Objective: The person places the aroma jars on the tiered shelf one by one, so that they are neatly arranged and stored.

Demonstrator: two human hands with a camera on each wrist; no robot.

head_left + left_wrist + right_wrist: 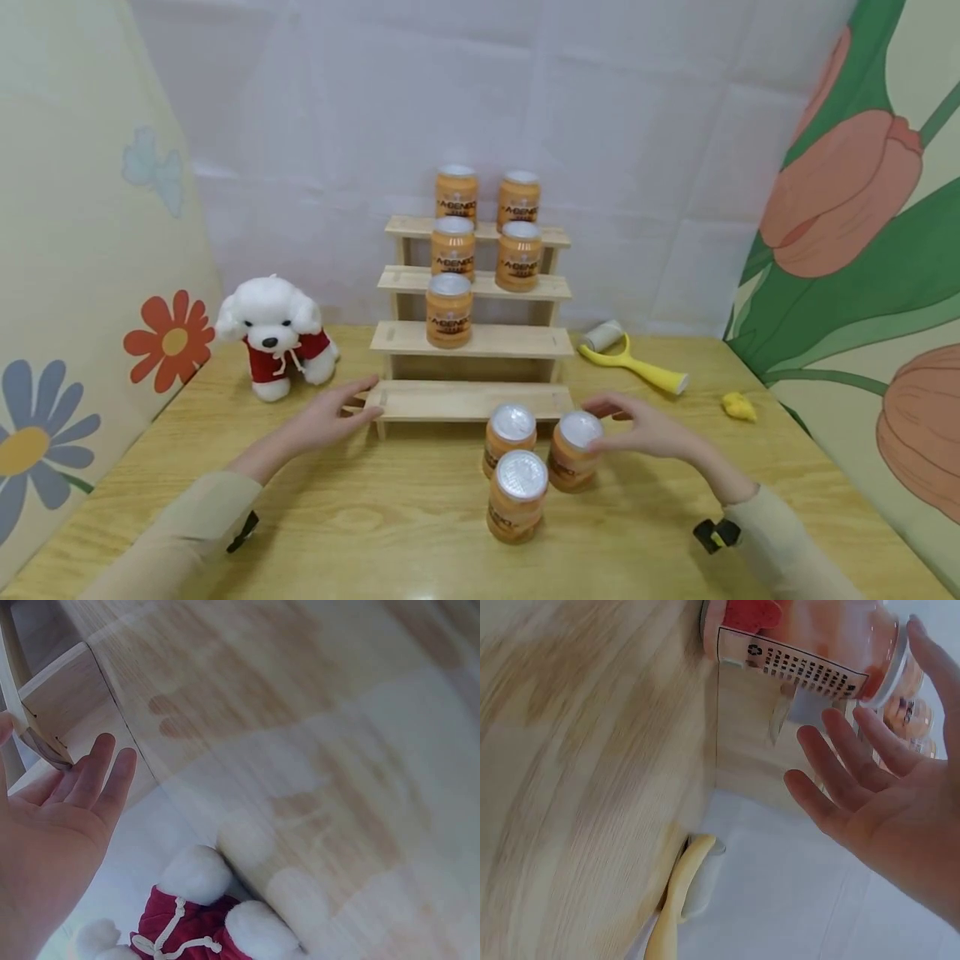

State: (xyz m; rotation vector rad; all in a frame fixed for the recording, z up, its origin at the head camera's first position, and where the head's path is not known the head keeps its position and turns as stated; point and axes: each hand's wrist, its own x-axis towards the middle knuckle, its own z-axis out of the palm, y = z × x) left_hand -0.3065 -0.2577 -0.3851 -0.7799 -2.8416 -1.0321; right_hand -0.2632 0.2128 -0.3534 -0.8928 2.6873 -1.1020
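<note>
Hands [645, 429] open; right touches jar [573, 450].

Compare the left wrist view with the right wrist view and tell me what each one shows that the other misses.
Only the left wrist view shows the open left hand touching the corner of the wooden step shelf, and the white plush dog in red. Only the right wrist view shows the right hand with spread fingers by an orange jar, and the yellow-handled lint roller. Both show the wooden table.
</note>
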